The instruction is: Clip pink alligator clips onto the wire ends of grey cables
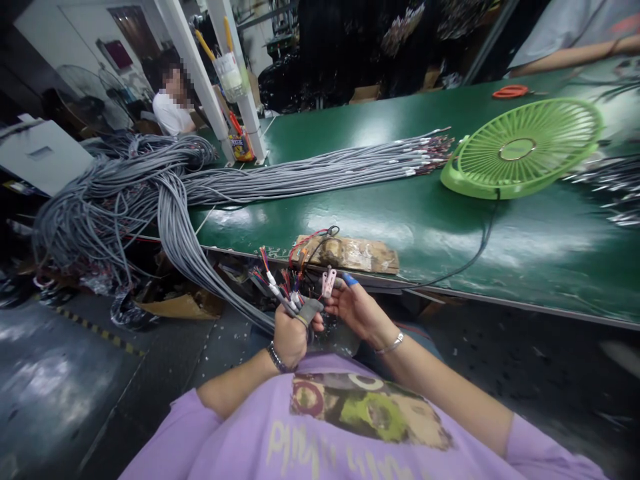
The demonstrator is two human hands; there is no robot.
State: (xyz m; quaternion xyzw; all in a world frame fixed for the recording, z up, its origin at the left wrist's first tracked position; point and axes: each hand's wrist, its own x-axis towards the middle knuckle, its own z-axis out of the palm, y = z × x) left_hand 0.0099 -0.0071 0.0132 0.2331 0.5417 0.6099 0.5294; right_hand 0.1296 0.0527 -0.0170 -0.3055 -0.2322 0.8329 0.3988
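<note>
My left hand [291, 335], closed, grips a bunch of grey cables [220, 287] near their stripped ends. Coloured wire ends [289, 283] fan out above the fist, some with white sleeves. A grey cover wraps the left thumb. Just to the right, my right hand [361, 312] has its fingers curled round a small pale pink clip-like piece [329, 283]; its exact kind is unclear. Blue covering [350, 280] sits on one fingertip of that hand. Both hands are in front of the bench edge, close together, near a worn wooden block [350, 255] with red and black leads.
Along the green bench [400, 220] lies a long bundle of grey cables [300, 175], joining a large heap [100, 207] at left. A green fan [525, 150] stands at right, its cord trailing forward. Orange-handled scissors [510, 91] lie behind it, near another person's arm [570, 60].
</note>
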